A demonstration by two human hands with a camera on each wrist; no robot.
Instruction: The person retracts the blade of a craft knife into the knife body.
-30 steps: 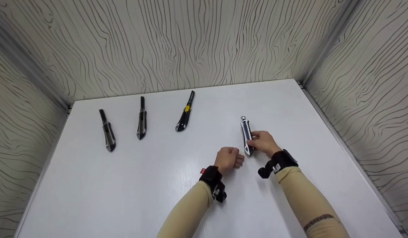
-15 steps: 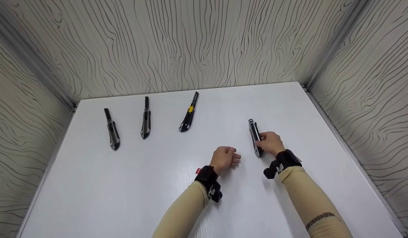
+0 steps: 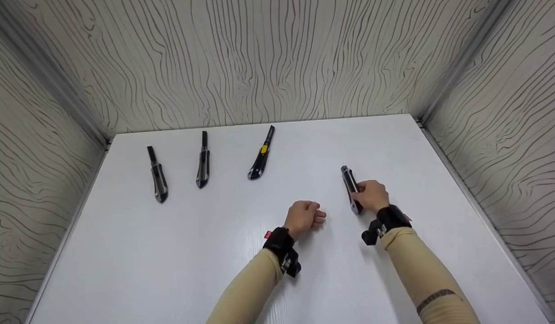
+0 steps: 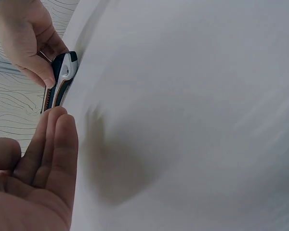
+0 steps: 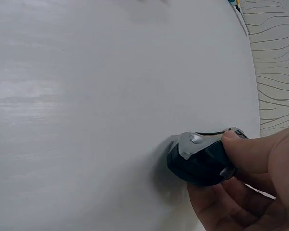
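Observation:
My right hand pinches a silver and black utility knife between thumb and fingers, low over the right part of the white table. In the right wrist view the rounded butt end of the knife faces the camera. To the left of it, my left hand holds nothing; its fingers are loosely bent in the left wrist view. Over on the left of the table lie two grey-black utility knives, one outermost and one beside it. A black knife with a yellow slider lies nearer the middle.
The white table ends at a wood-grain patterned back wall. A similar panel rises along the right side, and another stands on the left.
My right hand has moved slightly to the right with the utility knife, which has turned a little in the grip. My left hand has drifted slightly left. The head view has shifted a bit.

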